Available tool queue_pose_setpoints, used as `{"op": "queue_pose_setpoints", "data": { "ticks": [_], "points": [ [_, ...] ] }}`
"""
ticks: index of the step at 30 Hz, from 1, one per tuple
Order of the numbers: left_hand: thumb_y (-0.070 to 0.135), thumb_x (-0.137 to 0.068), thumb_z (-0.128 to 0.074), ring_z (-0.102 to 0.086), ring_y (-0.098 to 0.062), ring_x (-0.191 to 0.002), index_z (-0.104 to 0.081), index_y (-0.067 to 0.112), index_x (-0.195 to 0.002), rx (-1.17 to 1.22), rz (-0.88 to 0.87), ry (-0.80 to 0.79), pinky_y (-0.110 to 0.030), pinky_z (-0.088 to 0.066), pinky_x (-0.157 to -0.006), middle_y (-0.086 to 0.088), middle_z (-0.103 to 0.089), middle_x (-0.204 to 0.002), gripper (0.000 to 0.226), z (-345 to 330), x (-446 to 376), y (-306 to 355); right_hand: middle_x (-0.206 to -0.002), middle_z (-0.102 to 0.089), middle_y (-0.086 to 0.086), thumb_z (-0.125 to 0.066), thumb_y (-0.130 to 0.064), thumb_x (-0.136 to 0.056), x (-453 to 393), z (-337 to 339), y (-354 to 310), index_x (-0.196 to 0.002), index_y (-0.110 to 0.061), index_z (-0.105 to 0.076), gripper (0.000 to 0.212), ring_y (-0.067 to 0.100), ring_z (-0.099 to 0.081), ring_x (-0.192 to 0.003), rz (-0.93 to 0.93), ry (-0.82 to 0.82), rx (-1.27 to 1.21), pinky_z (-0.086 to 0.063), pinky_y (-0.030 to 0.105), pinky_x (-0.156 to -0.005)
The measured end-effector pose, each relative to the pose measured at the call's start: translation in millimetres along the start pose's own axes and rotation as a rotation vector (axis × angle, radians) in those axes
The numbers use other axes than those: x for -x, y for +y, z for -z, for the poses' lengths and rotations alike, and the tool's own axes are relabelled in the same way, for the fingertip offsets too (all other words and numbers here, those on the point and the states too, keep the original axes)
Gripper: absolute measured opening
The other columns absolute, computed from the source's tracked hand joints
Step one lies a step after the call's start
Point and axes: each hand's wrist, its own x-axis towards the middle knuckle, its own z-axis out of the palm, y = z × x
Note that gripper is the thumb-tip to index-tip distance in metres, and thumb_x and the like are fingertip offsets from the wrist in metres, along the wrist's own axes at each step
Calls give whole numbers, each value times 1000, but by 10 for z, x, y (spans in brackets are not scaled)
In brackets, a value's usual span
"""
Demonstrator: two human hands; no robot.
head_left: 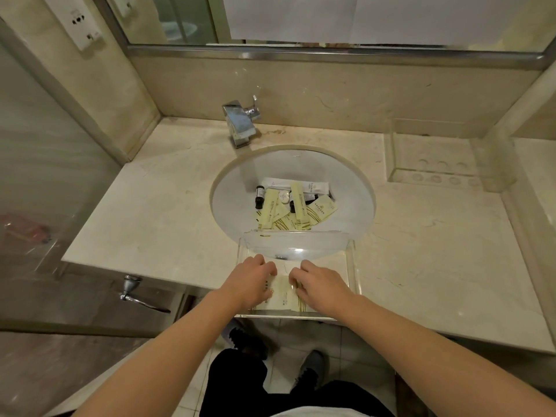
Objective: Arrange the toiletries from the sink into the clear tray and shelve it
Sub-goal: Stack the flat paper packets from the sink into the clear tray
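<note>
Clear tray (352, 266) sits at counter's front edge, holding pale yellow packets (284, 293). Left hand (251, 281) and right hand (319, 284) press curled fingers onto them. Sink (234, 188) holds more packets, small dark bottles (259, 196), white tube (298, 185).

Pale-yellow sachets (284, 291) in clear tray (352, 266); more toiletries (296, 206) in sink (234, 188).

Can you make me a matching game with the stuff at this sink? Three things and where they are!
Things:
1. small dark bottle
2. clear tray
3. faucet

Places:
A. on the counter's front edge, under both hands
B. behind the sink bowl
C. inside the sink bowl, among the yellow packets

Pairs: 1-C, 2-A, 3-B
</note>
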Motion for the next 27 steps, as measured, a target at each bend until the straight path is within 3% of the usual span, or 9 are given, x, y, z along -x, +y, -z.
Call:
{"op": "queue_pose_setpoints", "data": {
  "ticks": [5,10,18,21,27],
  "points": [
    [29,-85,-67,-56,-21,-105,-56,24,-123,22,-24,-43,-29,-46,-85,0,-53,-118,39,88,-53,-22,-109,-54,0,-50,-31,-95,-22,-36,8,-116,-23,-53,23,21,-58,-87,-35,0,-57,-52,33,-74],
    [29,-82,-70,-52,-19,-103,-61,22,-114,54,-60,-71,-28,-44,-85,0,-54,-113,34,133,-122,-62,-106,-57,-2,-51,-32,-93,-67,-35,-5,-111,-25,-51,19,21,-59,-84,-81,-18,-79,-53,35,-74],
    [28,-72,-78,-54,-16,-85,-59,20,-93,125,-84,-124,-24,-43,-71,3,-56,-94,29,181,-313,-106,-94,-61,-1,-55,-31,-88,-192,73,-40,-99,-22,-52,15,21,-58,-81,-157,-91,-128,-52,39,-72],
    [28,-74,-75,-53,-13,-78,-61,20,-90,189,-91,-64,-20,-39,-64,6,-56,-84,23,236,-406,-122,-87,-64,-2,-55,-30,-86,-252,132,-26,-91,-20,-57,11,20,-59,-78,-192,-90,-160,-54,39,-72],
    [22,-86,-67,-53,-11,-68,-63,15,-92,374,-23,157,-20,-41,-64,5,-59,-74,10,409,-629,-167,-76,-63,-6,-51,-31,-90,-410,348,92,-84,-21,-59,14,15,-59,-72,-276,148,-250,-53,35,-67]
  ]
}}
